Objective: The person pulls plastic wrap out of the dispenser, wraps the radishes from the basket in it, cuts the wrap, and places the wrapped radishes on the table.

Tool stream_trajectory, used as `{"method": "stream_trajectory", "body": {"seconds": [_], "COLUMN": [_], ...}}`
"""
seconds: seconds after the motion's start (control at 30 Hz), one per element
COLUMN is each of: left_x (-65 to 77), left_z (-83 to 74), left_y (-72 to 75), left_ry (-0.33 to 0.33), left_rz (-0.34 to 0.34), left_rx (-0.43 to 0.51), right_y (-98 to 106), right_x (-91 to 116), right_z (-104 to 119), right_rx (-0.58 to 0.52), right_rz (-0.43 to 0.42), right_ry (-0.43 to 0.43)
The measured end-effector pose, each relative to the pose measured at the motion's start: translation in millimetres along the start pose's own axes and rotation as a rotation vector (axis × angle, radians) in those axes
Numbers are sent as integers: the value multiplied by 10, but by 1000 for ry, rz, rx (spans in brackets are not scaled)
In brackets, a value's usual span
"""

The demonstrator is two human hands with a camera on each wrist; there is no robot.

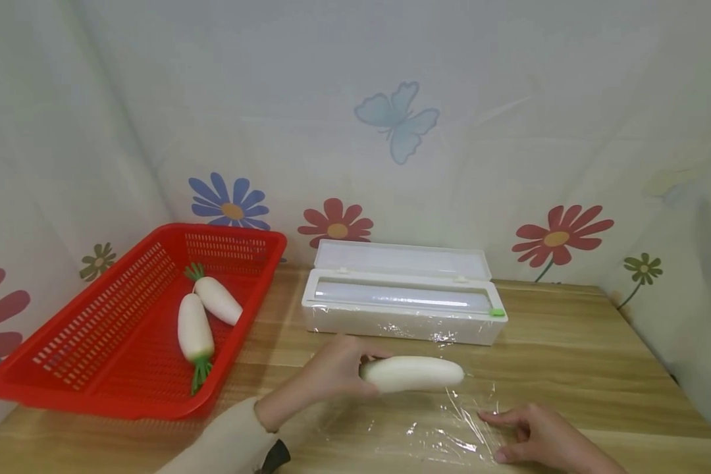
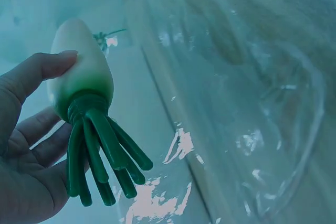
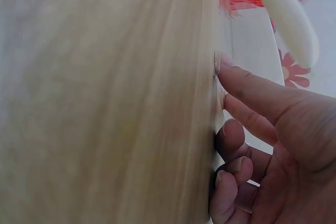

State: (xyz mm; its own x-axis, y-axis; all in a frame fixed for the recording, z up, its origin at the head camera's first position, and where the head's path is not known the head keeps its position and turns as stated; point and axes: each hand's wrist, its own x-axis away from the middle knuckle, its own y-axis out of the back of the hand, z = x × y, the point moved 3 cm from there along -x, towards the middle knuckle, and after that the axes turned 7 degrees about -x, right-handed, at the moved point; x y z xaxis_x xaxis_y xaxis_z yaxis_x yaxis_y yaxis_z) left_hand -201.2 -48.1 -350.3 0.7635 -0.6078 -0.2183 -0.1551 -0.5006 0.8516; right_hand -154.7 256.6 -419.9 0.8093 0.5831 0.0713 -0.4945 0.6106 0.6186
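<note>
My left hand [image 1: 346,368] grips a white radish [image 1: 415,374] by its leafy end, above a sheet of clear cling film [image 1: 444,428]. In the left wrist view the thumb lies on the white body of the radish [image 2: 81,61], and its green stalks [image 2: 100,150] hang beside the palm. My right hand [image 1: 539,438] is low at the film's right edge. Its thumb and forefinger stand apart, their tips at the tabletop. The right wrist view shows the other fingers [image 3: 231,140] bent against the wood. Behind the radish is a white cling film box [image 1: 403,322] with its lid raised.
A red plastic basket [image 1: 109,405] at the left contains two more white radishes [image 1: 195,329]. The film roll [image 1: 399,296] lies in the box, with a green slider [image 1: 496,312] at its right end. A flower-printed curtain [image 1: 450,197] backs the wooden table [image 1: 598,368].
</note>
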Motion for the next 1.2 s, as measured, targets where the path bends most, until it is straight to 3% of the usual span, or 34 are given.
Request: {"method": "stream_trajectory", "body": {"seconds": [0.33, 0.73, 0.97, 1.2], "left_x": [-126, -173, -176, -170], "left_z": [135, 232, 217, 229], "left_y": [-183, -315, -304, -305], "left_ry": [-4, 7, 1, 8], "left_rz": [66, 138, 155, 167], "left_rx": [-47, -125, -138, -115], "right_y": [19, 20, 21, 19], "right_x": [-25, -15, -11, -12], "right_z": [3, -6, 18, 16], "right_rx": [1, 29, 26, 48], "right_rz": [15, 7, 9, -9], "right_ry": [-55, -37, -63, -37]}}
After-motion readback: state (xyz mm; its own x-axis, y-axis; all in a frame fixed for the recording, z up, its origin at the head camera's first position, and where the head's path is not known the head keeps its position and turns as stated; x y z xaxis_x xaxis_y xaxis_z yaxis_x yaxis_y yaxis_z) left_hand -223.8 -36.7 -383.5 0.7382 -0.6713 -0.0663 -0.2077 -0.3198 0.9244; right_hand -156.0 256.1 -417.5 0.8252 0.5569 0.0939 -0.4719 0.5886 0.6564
